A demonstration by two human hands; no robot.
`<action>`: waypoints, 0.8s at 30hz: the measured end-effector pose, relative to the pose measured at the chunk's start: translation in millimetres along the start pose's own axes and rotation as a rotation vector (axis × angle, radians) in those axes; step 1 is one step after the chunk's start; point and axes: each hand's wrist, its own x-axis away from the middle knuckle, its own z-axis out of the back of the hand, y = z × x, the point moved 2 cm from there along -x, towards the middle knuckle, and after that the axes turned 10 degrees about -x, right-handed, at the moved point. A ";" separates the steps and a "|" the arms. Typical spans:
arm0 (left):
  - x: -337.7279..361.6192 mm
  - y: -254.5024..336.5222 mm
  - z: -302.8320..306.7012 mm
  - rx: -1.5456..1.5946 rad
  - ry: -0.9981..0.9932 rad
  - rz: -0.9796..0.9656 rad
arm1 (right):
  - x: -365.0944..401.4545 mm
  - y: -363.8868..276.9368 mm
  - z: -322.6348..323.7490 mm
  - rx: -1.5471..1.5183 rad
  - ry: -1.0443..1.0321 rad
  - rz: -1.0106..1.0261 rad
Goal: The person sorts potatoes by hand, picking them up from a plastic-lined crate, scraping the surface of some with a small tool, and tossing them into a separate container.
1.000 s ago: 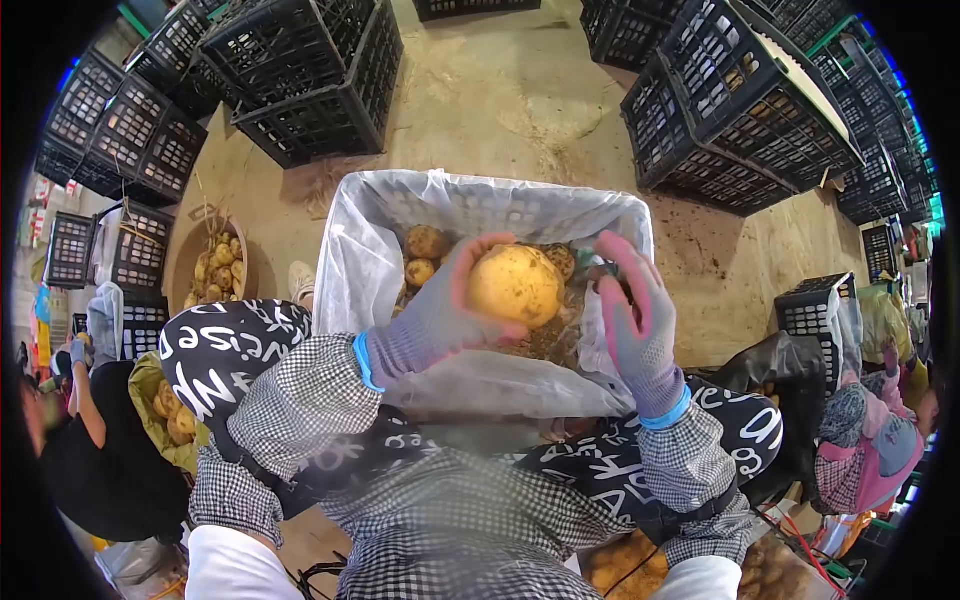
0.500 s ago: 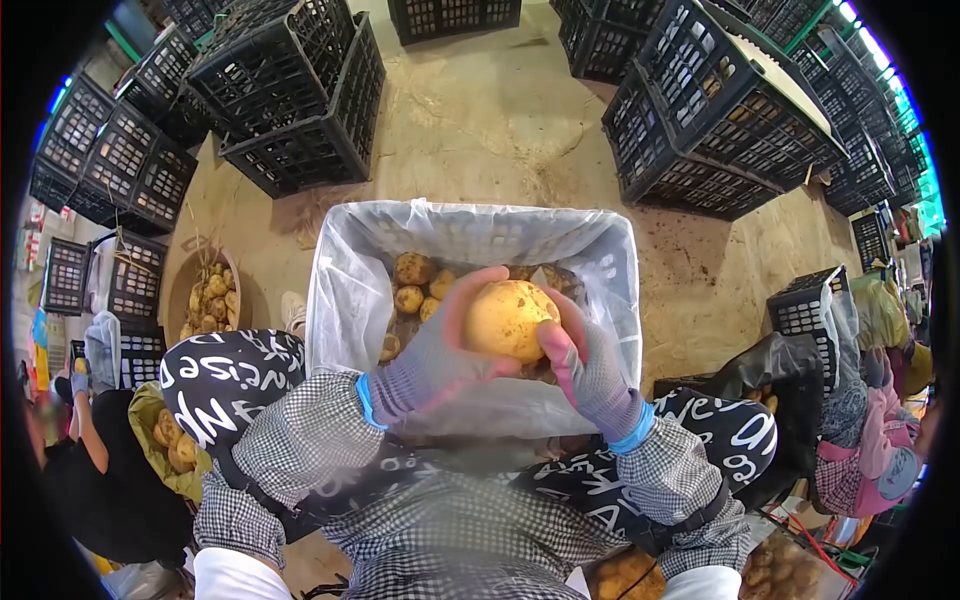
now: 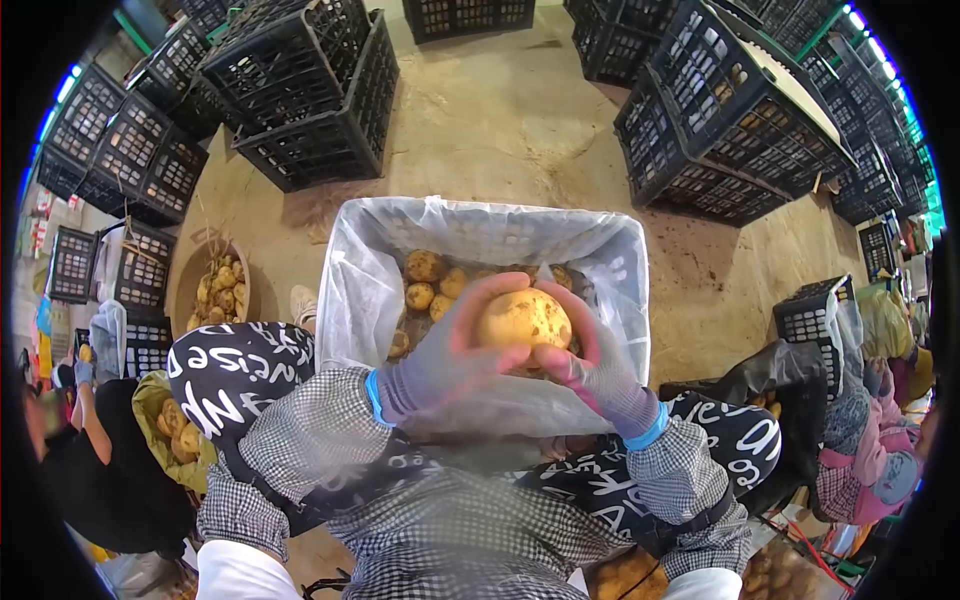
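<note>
A large yellow potato with brown specks [image 3: 525, 320] is held between my two gloved hands, above a crate lined with translucent plastic [image 3: 342, 275]. My left hand [image 3: 450, 345] curves around its left side, and my right hand [image 3: 592, 355] wraps the right side, with both thumbs close together at the lower edge. Under the hands, several smaller potatoes [image 3: 424, 266] lie in the lined crate, partly hidden by my hands.
Stacked black crates stand at the upper left [image 3: 310, 95] and upper right [image 3: 735, 120]. At left is a round basket of small potatoes [image 3: 250, 290], near a yellow-green sack [image 3: 150, 390]. Co-workers sit at far left [image 3: 125, 470] and far right [image 3: 885, 450].
The potato has turned between my hands, and its speckled side now faces more to the right. My right fingers have shifted around it. The view has moved slightly.
</note>
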 end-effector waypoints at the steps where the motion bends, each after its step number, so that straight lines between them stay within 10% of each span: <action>1: 0.1 8.4 0.2 0.018 0.015 0.055 | -0.9 1.7 3.2 0.070 -0.024 0.041; 14: -6.0 -28.3 22.0 -0.203 0.157 0.149 | -2.1 -4.1 -4.3 0.553 0.028 0.151; 17: -1.8 4.0 -0.1 0.059 0.073 0.440 | -3.2 -8.6 0.1 0.678 -0.020 0.230; 24: -4.1 -4.0 7.5 0.210 -0.039 0.435 | 0.2 -19.3 -0.2 0.552 -0.026 0.212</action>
